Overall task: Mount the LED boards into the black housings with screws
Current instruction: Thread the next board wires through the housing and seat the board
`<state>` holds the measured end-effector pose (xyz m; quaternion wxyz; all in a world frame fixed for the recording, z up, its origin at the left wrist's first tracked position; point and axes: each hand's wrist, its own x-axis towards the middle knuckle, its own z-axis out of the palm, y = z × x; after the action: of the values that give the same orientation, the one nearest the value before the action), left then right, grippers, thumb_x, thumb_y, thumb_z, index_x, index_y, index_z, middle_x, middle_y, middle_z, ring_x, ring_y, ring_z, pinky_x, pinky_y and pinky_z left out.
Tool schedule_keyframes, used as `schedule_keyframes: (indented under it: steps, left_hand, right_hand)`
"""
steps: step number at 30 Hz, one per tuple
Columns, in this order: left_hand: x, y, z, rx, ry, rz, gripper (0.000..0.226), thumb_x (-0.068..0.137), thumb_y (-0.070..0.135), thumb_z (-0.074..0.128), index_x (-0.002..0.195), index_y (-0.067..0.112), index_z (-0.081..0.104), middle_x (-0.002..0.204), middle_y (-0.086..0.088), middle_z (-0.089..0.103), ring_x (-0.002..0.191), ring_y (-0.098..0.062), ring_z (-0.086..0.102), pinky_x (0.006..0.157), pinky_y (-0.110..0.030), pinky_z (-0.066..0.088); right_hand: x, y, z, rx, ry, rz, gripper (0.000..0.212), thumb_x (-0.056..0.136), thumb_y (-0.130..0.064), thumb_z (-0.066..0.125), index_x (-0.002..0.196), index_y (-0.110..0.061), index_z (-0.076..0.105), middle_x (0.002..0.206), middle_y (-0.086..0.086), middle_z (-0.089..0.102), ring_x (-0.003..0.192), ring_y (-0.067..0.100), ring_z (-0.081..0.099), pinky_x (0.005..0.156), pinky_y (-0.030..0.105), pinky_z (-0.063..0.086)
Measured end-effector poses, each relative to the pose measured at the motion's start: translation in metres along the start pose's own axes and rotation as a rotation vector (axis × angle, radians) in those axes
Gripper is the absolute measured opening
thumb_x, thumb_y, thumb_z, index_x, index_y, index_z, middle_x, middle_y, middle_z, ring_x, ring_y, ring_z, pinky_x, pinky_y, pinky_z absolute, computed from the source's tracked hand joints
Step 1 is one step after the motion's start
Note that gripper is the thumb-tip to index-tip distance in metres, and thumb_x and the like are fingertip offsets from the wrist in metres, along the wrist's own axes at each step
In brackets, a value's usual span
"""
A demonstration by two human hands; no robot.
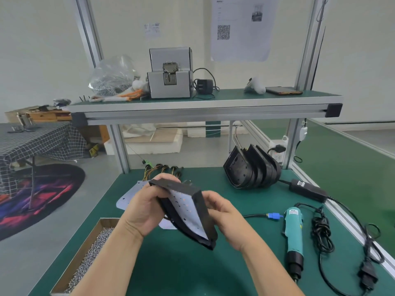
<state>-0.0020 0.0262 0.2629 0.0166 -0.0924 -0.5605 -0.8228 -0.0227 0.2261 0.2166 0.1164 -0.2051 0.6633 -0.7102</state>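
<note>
Fingers of your left hand (143,210) and right hand (224,216) clasp the tilted housing (206,218); its LED board (188,212), likely unscrewed, may slip out.

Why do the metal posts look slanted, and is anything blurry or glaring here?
Head view: the wide-angle lens leans the aluminium posts outward at the top; lighting is soft and even, no strong glare, with only a faint shadow on the green mat below the black housing; print on the wall poster is too soft to read.
</note>
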Motion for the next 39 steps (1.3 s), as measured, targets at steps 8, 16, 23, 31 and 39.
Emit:
schedule_keyframes:
  steps: [8,16,23,31,39]
  left_hand:
    - [-0.007,-0.018,-0.003,0.04,-0.174,-0.084,0.029,0.068,-0.003,0.043,0.078,0.006,0.07,0.096,-0.019,0.063,0.091,-0.036,0.058,0.089,-0.064,0.046]
    - [-0.011,-0.035,-0.03,-0.02,-0.162,-0.112,0.028,0.072,-0.005,0.048,0.084,0.003,0.072,0.096,-0.018,0.068,0.106,-0.038,0.063,0.092,-0.047,0.049]
    - [-0.018,-0.042,-0.039,-0.086,-0.032,-0.152,0.014,0.073,-0.001,0.06,0.074,0.005,0.072,0.098,-0.023,0.069,0.093,-0.035,0.067,0.085,-0.042,0.057]
    - [-0.03,-0.006,-0.034,0.439,0.256,-0.092,0.051,0.085,-0.021,0.037,0.119,0.005,0.065,0.124,-0.011,0.068,0.121,-0.023,0.061,0.106,-0.039,0.042]
    - [-0.048,0.002,0.039,1.887,-0.29,0.238,0.036,0.095,0.039,0.044,0.129,0.026,0.042,0.11,0.011,0.053,0.111,-0.012,0.044,0.12,-0.037,0.013]
  right_hand:
    - [0.005,-0.003,0.017,-0.192,-0.085,-0.135,0.048,0.087,0.003,0.06,0.123,-0.029,0.062,0.129,-0.011,0.061,0.113,0.0,0.058,0.089,0.022,0.052]
    - [-0.011,-0.016,0.006,0.01,-0.064,-0.178,0.014,0.099,0.009,0.047,0.098,-0.004,0.052,0.105,0.025,0.061,0.099,0.024,0.059,0.083,0.036,0.059]
    - [-0.029,-0.028,-0.016,-0.247,-0.076,-0.141,0.016,0.085,-0.015,0.06,0.078,-0.003,0.052,0.082,0.023,0.051,0.081,0.03,0.065,0.076,0.027,0.056]
    - [-0.037,-0.018,-0.002,-0.456,0.024,-0.184,0.025,0.1,-0.014,0.06,0.076,-0.01,0.059,0.057,-0.014,0.037,0.053,0.006,0.028,0.05,0.018,0.025]
    - [-0.023,-0.025,0.021,-0.565,-0.051,-0.253,0.033,0.098,-0.011,0.059,0.067,-0.024,0.056,0.058,-0.012,0.045,0.055,0.007,0.034,0.053,0.02,0.03]
